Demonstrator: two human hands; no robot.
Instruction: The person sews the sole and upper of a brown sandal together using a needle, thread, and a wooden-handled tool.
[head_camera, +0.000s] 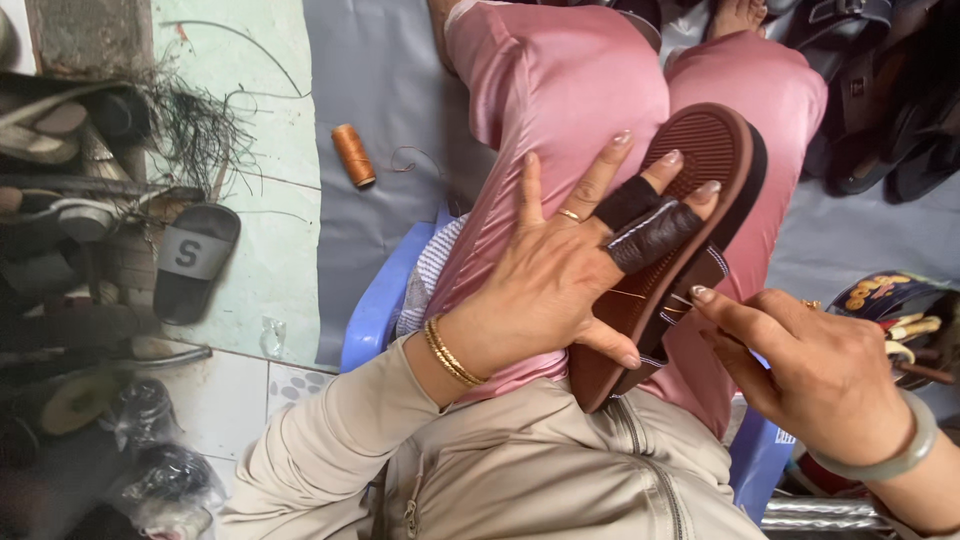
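Observation:
A brown sandal (690, 160) lies sole-up across my lap on pink trousers (560, 90). My left hand (560, 270) presses on it with fingers spread; two fingers wear dark leather guards, and the thumb hooks under the sole's edge. My right hand (810, 360) is at the sandal's side, fingers pinched near a thin thread (650, 297) that runs across the sole's edge. What the right fingers pinch is hidden.
A spool of orange thread (353, 155) lies on the grey mat (380, 60) to the left. A black slide sandal (195, 262) and piled shoes sit at far left. Dark shoes (890, 90) crowd the upper right. I sit on a blue plastic stool (380, 300).

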